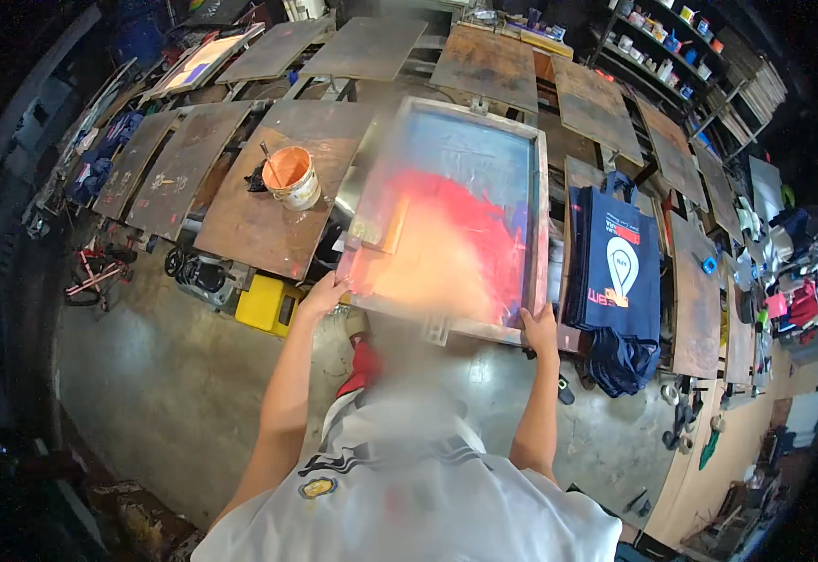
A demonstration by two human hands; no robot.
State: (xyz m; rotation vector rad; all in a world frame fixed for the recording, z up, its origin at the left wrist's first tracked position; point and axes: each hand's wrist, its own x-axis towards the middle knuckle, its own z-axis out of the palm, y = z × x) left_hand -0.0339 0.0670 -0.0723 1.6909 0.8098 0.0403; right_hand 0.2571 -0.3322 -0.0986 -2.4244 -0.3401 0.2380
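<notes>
My left hand (326, 298) grips the near left corner of a screen-printing frame (538, 215), and my right hand (540, 328) grips its near right corner. The mesh is pale blue at the far end and smeared with red and orange ink (456, 253) over the nearer part. An orange strip, possibly a squeegee (392, 225), lies at the frame's left side, partly blurred. Left of the frame, a bucket (292, 187) of orange ink with a stick stands on a stained board (259, 234). Right of it lies a stack of navy printed bags (596, 244).
Rows of flat boards (596, 112) surround me at table height. A yellow container (264, 300) and a machine (203, 272) sit underneath on the left. A shelf of pots (657, 47) stands at back right; slippers (685, 412) lie on the concrete floor (137, 375) at right.
</notes>
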